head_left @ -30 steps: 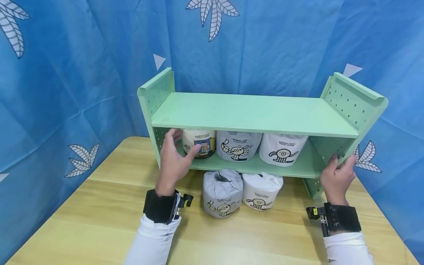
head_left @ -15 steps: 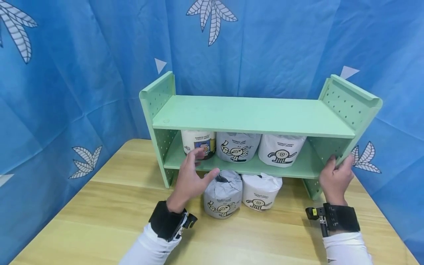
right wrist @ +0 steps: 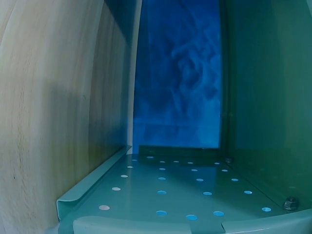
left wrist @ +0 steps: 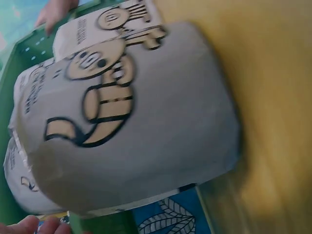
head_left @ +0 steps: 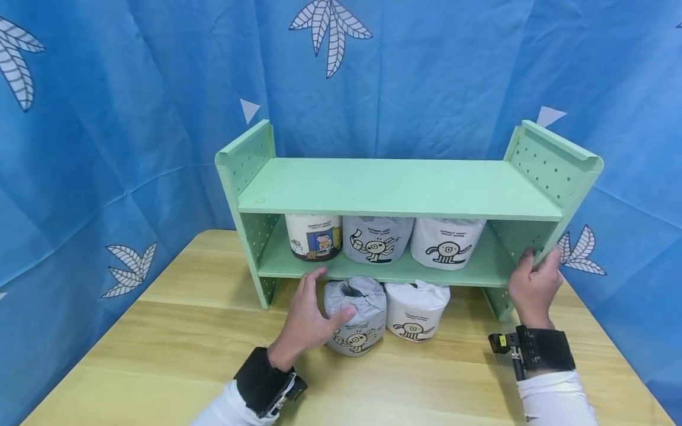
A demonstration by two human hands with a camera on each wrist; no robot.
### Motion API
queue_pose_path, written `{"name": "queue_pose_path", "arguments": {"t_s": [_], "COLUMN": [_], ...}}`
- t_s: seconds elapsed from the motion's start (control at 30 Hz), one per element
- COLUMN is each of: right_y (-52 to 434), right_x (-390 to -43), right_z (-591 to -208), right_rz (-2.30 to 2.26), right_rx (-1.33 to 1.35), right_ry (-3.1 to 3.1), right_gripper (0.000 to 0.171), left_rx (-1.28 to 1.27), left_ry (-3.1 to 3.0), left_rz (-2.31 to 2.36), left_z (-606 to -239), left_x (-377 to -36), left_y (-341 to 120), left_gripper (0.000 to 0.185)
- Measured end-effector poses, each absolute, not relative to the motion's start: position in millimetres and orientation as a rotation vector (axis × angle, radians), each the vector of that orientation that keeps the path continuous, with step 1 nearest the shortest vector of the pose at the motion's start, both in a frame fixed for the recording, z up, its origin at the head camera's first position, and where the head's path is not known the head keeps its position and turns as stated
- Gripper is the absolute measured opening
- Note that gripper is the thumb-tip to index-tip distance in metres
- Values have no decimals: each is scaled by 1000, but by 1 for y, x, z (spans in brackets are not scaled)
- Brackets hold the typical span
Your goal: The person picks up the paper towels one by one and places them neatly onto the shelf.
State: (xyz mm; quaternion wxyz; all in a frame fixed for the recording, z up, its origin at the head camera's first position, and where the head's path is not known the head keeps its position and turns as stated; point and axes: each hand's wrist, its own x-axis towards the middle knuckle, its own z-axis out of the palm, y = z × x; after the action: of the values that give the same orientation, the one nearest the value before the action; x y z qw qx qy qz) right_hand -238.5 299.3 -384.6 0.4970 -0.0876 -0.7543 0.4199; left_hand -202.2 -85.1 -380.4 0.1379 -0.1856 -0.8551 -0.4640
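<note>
A mint-green shelf rack (head_left: 399, 186) stands on the wooden table (head_left: 160, 343). Under its lower shelf sit a grey-wrapped toilet roll (head_left: 359, 325) and a white-wrapped one (head_left: 418, 310). My left hand (head_left: 330, 296) lies against the grey roll's left side, thumb on its front and fingers fairly straight. The left wrist view is blurred and filled by that grey roll (left wrist: 146, 136). My right hand (head_left: 539, 263) grips the front edge of the rack's right side panel (head_left: 554, 171). The right wrist view shows only the perforated panel (right wrist: 185, 195) and the table's wood (right wrist: 48, 97).
Three wrapped rolls stand in a row on the lower shelf (head_left: 469, 273): one with a coloured picture (head_left: 314, 236), a grey one (head_left: 377, 239) and a white one (head_left: 446, 242). The top shelf carries nothing. A blue leaf-print curtain (head_left: 133, 118) closes in the back and sides.
My left hand left the rack's left side, came down and to the right, and now rests on the grey roll under the shelf. My right hand kept its hold.
</note>
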Motion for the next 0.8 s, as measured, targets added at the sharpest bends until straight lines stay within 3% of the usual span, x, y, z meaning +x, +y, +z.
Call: {"name": "queue_pose_path", "arguments": {"t_s": [0.17,0.4,0.8], "right_y": [299,297,297], "right_x": [-238,-237,-239], "right_z": [-384,-384,-384], "right_rz": [1020,1010,964], "right_rx": [-223,-228,-233], "right_ry": [-1833,-1834,-1832], "right_gripper": [40,41,39], "left_rx": [-470,-452,-279], "left_ry": [-2528,-2647,-2604], "left_rz": [-1387,-1464,-1585], "left_z": [-388,-396,-405], "left_x": [-198,-199,-207], "left_y": [-82,-78,-75], "left_gripper": [88,111,113]}}
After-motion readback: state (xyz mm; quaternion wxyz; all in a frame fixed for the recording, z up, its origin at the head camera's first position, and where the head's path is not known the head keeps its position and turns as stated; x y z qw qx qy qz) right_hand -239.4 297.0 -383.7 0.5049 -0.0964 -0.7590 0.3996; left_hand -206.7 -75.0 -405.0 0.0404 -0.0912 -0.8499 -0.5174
